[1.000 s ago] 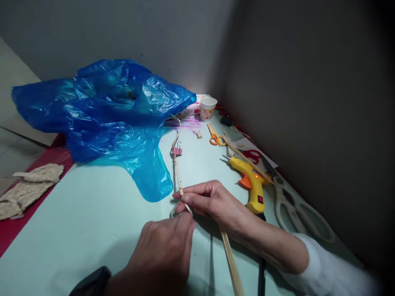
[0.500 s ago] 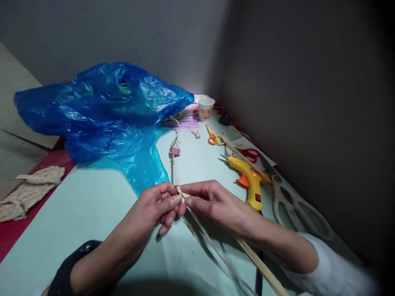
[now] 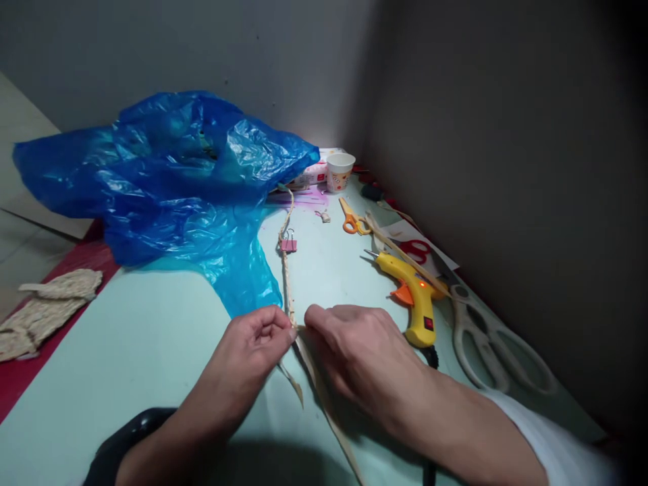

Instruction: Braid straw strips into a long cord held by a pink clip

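Observation:
A thin braided straw cord (image 3: 287, 287) runs down the middle of the pale table, with a pink binder clip (image 3: 288, 246) on its upper part. My left hand (image 3: 258, 344) pinches the cord's lower end between thumb and forefinger. Just right of that end is my right hand (image 3: 364, 358), back up with fingers curled in; a strand reaches toward its fingers, and its fingertips are mostly hidden. Loose flat strands (image 3: 324, 395) trail from the braid toward the front edge of the view, and a short one hangs under my left hand.
A blue plastic bag (image 3: 177, 175) covers the back left. On the right lie a yellow glue gun (image 3: 418, 304) with a lit light, large scissors (image 3: 480, 341) and orange scissors (image 3: 349, 217). A paper cup (image 3: 339, 173) stands behind; woven straw pieces (image 3: 55, 304) lie left.
My right hand has turned palm down and its fingers have moved slightly away from my left hand. The loose strands have shifted. The view has moved a little.

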Available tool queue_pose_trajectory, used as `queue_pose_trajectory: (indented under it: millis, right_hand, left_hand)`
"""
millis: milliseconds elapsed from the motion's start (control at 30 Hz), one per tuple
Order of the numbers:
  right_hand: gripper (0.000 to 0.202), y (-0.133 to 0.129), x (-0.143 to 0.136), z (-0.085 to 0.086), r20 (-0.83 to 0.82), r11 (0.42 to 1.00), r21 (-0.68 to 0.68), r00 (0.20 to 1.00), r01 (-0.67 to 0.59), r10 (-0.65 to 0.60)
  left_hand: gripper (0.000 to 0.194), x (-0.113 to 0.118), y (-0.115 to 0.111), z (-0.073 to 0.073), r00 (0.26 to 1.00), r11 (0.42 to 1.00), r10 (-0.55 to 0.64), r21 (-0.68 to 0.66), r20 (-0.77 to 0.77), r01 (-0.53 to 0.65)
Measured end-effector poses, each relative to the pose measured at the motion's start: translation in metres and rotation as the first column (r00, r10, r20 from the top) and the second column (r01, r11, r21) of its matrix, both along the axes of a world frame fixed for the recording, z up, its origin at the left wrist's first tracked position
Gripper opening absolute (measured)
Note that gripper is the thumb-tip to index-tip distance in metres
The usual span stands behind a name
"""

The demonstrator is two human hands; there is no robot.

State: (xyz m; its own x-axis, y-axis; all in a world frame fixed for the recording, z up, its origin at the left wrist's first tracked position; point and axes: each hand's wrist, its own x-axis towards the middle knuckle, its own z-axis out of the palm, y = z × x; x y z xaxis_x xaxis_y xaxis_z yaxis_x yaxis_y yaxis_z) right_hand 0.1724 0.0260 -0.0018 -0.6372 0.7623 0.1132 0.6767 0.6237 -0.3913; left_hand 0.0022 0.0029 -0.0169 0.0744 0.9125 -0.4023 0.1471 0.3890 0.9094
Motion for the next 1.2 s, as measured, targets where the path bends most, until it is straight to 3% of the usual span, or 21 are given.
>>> queue_pose_trajectory:
  millis: [100,233,367,533,633,700,800,867,900,967,1000,1033,1067,1200]
  right_hand:
    - [0.012,-0.01,-0.004,-0.006,-0.059,0.951,0.301,0.994,-0.068,0.09]
    - [0.018,-0.023,-0.014,-0.018,-0.071,0.818,0.569,0.985,-0.087,0.155]
    - [0.015,-0.03,-0.017,-0.026,-0.046,0.769,0.631,0.985,-0.103,0.169]
    - [0.017,-0.033,-0.015,-0.028,0.07,0.77,0.612,0.982,-0.183,0.178]
    - [0.017,-0.029,-0.014,-0.02,0.03,0.823,0.533,0.976,-0.197,0.214]
    - [0.019,-0.022,-0.011,-0.011,-0.082,0.902,0.393,0.971,-0.176,0.226]
    - [0.021,-0.005,-0.005,0.001,-0.267,0.997,0.074,0.963,-0.021,0.04]
    - [0.021,0.006,-0.001,0.003,-0.317,0.977,-0.214,0.944,0.021,-0.09]
    - [0.022,0.011,0.0,0.002,-0.335,0.93,-0.367,0.936,-0.02,-0.112]
    - [0.02,0.017,0.0,-0.002,-0.388,0.764,-0.619,0.917,-0.183,-0.095]
    - [0.02,0.018,0.0,-0.004,-0.413,0.69,-0.682,0.906,-0.243,-0.089]
    - [0.02,0.02,-0.001,-0.006,-0.422,0.656,-0.706,0.902,-0.265,-0.09]
    - [0.02,0.02,-0.001,-0.007,-0.416,0.665,-0.702,0.904,-0.255,-0.092]
    - [0.021,0.019,-0.004,-0.006,-0.334,0.808,-0.575,0.938,-0.125,-0.093]
  left_hand:
    - [0.023,0.0,-0.001,-0.003,1.0,1.0,0.005,0.014,0.022,-0.005]
    - [0.023,0.0,0.001,-0.001,0.993,0.995,-0.013,-0.095,0.121,0.024]
    - [0.02,-0.003,0.004,0.007,0.978,0.985,-0.002,-0.167,0.21,0.038]
    - [0.021,-0.007,0.006,0.01,0.96,0.977,-0.085,-0.165,0.267,0.132]
    - [0.02,-0.007,0.005,0.009,0.964,0.984,-0.057,-0.15,0.261,0.099]
    - [0.019,-0.006,0.003,0.008,0.974,0.986,-0.012,-0.158,0.228,0.049]
    - [0.02,-0.004,-0.001,0.006,0.983,0.991,0.021,-0.131,0.18,0.003]
    - [0.019,-0.004,-0.003,0.006,0.988,0.996,0.021,-0.093,0.156,-0.006]
    - [0.019,-0.004,-0.004,0.005,0.99,0.997,0.016,-0.076,0.142,-0.005]
    - [0.019,-0.004,-0.004,0.004,0.993,0.998,-0.016,-0.053,0.117,0.023]
    - [0.019,-0.004,-0.004,0.004,0.994,0.998,-0.033,-0.044,0.105,0.038]
    - [0.019,-0.004,-0.004,0.003,0.995,0.998,-0.049,-0.034,0.092,0.052]
    - [0.019,-0.004,-0.003,0.003,0.995,0.998,-0.063,-0.022,0.073,0.064]
    - [0.017,-0.003,-0.004,0.005,0.989,0.992,-0.085,0.079,-0.119,0.095]
